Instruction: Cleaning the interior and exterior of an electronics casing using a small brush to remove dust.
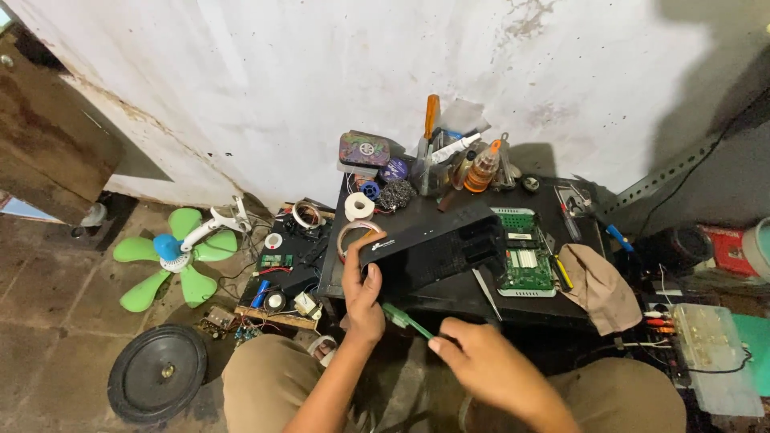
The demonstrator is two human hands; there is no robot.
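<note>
while left hand [363, 298] grips one black cover [433, 244], right hand [481, 362] pinches one green brush [407, 321]; one circuit board [523, 261] beside.

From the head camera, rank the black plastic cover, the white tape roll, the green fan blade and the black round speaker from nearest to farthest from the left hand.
1. Black plastic cover: held by the left hand.
2. White tape roll: behind, on the table.
3. Green fan blade and black round speaker: both on the floor far to the left, too close to rank.

The cover [433, 244] gripped by the left hand [362, 298] stands tilted on the table [449, 301], circuit board [523, 261] just right, tape roll [358, 206] behind, fan blade [171, 255] far left.
</note>
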